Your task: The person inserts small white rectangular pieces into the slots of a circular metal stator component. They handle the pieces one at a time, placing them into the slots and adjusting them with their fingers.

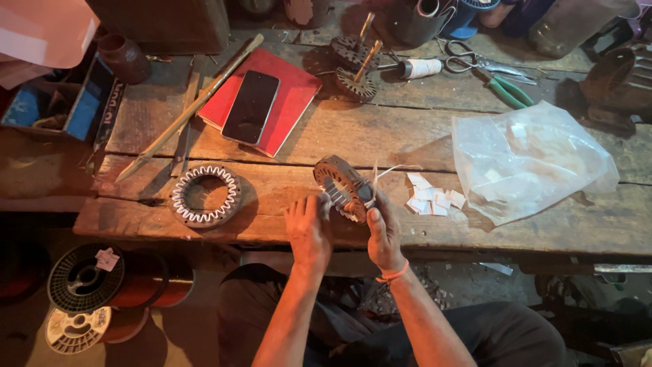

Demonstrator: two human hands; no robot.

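Stator core (341, 187) stands tilted on edge at the counter's (530, 234) near edge, our right hand (384, 234) pinching its rim while the left hand (308, 228) presses fingertips at a slot — we judge slot-paper fitting is under way. Next calls for another paper slip (435, 199) — fingertips and slots are too small to read.

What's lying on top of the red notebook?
A black phone lies face up on the red notebook, near its middle. The cover beneath the phone is hidden; nothing else rests on it.
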